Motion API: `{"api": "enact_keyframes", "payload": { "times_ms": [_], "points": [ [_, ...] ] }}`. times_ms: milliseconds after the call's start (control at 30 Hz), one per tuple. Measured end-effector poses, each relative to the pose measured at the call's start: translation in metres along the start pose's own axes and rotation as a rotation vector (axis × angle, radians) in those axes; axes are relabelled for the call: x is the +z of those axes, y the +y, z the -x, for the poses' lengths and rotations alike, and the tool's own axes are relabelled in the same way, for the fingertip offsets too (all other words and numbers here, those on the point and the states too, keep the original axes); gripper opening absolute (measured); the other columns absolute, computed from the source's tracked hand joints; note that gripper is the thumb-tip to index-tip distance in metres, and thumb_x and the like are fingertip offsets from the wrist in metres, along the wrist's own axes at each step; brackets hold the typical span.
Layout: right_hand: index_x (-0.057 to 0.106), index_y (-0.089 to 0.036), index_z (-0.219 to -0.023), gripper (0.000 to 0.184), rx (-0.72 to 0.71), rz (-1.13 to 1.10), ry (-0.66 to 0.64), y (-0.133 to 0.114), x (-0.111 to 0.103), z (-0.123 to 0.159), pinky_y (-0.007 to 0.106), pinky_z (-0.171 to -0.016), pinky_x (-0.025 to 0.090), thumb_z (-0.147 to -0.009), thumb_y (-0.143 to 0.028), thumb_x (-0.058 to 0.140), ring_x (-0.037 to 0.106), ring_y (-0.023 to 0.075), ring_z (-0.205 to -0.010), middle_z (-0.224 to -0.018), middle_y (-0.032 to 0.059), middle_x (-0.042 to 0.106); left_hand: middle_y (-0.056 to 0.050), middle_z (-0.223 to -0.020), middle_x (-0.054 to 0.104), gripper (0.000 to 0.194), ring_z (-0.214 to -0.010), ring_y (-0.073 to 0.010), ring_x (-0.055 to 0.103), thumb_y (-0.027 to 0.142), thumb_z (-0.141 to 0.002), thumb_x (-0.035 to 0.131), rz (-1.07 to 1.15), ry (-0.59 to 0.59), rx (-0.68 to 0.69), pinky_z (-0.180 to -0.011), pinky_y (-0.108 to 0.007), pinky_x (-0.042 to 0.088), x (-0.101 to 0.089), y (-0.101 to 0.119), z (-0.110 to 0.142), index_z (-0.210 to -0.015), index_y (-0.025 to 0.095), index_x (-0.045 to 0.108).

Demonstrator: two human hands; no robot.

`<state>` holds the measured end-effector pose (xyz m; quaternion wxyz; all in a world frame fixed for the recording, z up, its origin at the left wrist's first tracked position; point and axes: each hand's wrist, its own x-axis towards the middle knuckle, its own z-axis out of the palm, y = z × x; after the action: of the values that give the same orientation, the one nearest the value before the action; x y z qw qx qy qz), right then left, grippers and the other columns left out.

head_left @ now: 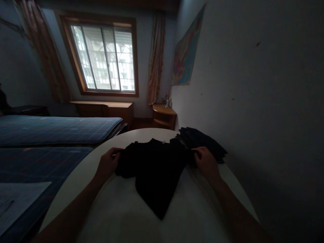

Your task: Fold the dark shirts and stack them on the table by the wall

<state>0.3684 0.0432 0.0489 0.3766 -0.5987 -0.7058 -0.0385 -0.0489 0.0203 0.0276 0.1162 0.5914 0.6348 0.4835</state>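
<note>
A black short-sleeved shirt (157,168) lies spread on a round white table (118,216), its collar toward the far edge and its lower part narrowing to a point near me. At the shirt's left sleeve end, my left hand (107,163) is closed, pinching the cloth between thumb and fingers. My right hand (206,163) pinches the sleeve on the opposite side in the same way. Just beyond my right hand, a stack of dark folded clothes (202,140) sits at the table's far right. The room is dim, so folds in the black cloth are hard to make out.
Beds with blue plaid mattresses (58,130) stand on the left, with a whitish sheet (20,202) on the nearer one. A wall (265,101) runs close along the right. Past the table are a wooden desk (118,105) and a corner shelf (164,109) with small items.
</note>
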Motion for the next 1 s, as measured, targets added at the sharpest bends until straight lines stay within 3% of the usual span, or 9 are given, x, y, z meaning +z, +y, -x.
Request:
{"api": "enact_keyframes", "payload": {
  "times_ms": [67,167,333,467,567,700,833,900,1000],
  "points": [
    [0.071,-0.017,-0.106,0.030,0.025,-0.002,-0.016,-0.003,0.000,0.001,0.038,-0.085,0.049,-0.088,-0.023,0.047,0.063,0.0228,-0.088,-0.102,0.0099,0.063,-0.008,-0.098,0.073,0.037,-0.087,-0.0246,0.070,0.041,-0.084,0.048,0.006,0.006,0.046,-0.079,-0.036,0.057,0.002,0.001,0.002,-0.104,0.017,0.067],
    [0.067,-0.019,-0.115,0.037,-0.004,-0.031,-0.030,-0.011,0.003,0.005,0.037,-0.080,0.051,-0.085,-0.018,0.046,0.064,0.0201,-0.081,-0.106,0.0093,0.061,-0.011,-0.125,0.064,0.043,-0.115,-0.0257,0.061,0.030,-0.085,0.047,-0.060,0.023,0.339,-0.103,-0.043,0.047,0.007,0.007,0.010,-0.124,0.016,0.059],
    [0.066,-0.021,-0.113,0.027,-0.282,-0.170,-0.160,-0.039,0.011,0.020,0.042,-0.102,0.045,-0.088,-0.025,0.054,0.056,0.0246,-0.117,-0.127,0.0115,0.055,-0.007,-0.148,0.048,0.058,-0.136,-0.0258,0.042,0.016,-0.087,0.048,-0.273,-0.276,0.685,-0.113,-0.047,0.036,0.020,0.018,0.026,-0.145,0.025,0.044],
    [0.067,-0.026,-0.117,0.046,-0.558,-0.250,-0.587,-0.065,0.018,0.042,0.050,-0.113,0.031,-0.078,-0.047,0.075,0.034,0.0304,-0.140,-0.137,0.0085,0.055,-0.006,-0.118,0.067,0.036,-0.113,-0.0247,0.057,0.020,-0.091,0.052,-0.364,-0.371,0.655,-0.100,-0.046,0.047,0.027,0.021,0.030,-0.126,0.027,0.061],
    [0.070,-0.027,-0.109,0.043,-0.561,-0.294,-0.782,-0.078,0.023,0.052,0.048,-0.112,0.032,-0.072,-0.046,0.081,0.031,0.0307,-0.142,-0.142,0.0066,0.053,-0.006,-0.107,0.069,0.025,-0.101,-0.0230,0.062,0.022,-0.093,0.052,-0.351,-0.389,0.643,-0.093,-0.044,0.049,0.028,0.021,0.031,-0.114,0.025,0.066],
    [0.068,-0.021,-0.088,0.008,-0.551,-0.349,-0.859,-0.082,0.020,0.050,0.037,-0.104,0.039,-0.080,-0.023,0.072,0.054,0.0229,-0.122,-0.125,0.0057,0.064,-0.004,-0.105,0.070,0.031,-0.102,-0.0223,0.064,0.021,-0.089,0.055,-0.301,-0.461,0.653,-0.100,-0.046,0.044,0.024,0.024,0.036,-0.119,0.026,0.062],
    [0.060,-0.019,-0.093,0.008,-0.383,-0.373,-0.899,-0.068,0.000,0.037,0.026,-0.074,0.046,-0.087,-0.023,0.058,0.060,0.0147,-0.080,-0.090,0.0026,0.067,0.000,-0.087,0.068,0.071,-0.075,-0.0160,0.065,0.025,-0.087,0.056,-0.210,-0.630,0.524,-0.075,-0.031,0.052,0.016,0.041,0.044,-0.152,0.023,0.027],
    [0.057,-0.018,-0.090,0.009,-0.314,-0.420,-0.892,-0.057,-0.013,0.030,0.024,-0.068,0.043,-0.088,-0.027,0.056,0.056,0.0132,-0.074,-0.082,0.0006,0.062,0.001,-0.082,0.066,0.061,-0.068,-0.0144,0.063,0.029,-0.090,0.053,-0.204,-0.692,0.507,-0.069,-0.029,0.051,0.013,0.051,0.047,-0.148,0.024,0.036],
    [0.056,-0.017,-0.083,0.019,-0.240,-0.521,-0.944,-0.045,-0.029,0.022,0.022,-0.062,0.040,-0.086,-0.036,0.059,0.051,0.0119,-0.067,-0.073,-0.0018,0.056,-0.006,-0.109,0.066,0.033,-0.096,-0.0206,0.065,0.031,-0.090,0.054,-0.231,-0.678,0.586,-0.085,-0.036,0.051,0.010,0.061,0.051,-0.121,0.027,0.064]
  ]
}}
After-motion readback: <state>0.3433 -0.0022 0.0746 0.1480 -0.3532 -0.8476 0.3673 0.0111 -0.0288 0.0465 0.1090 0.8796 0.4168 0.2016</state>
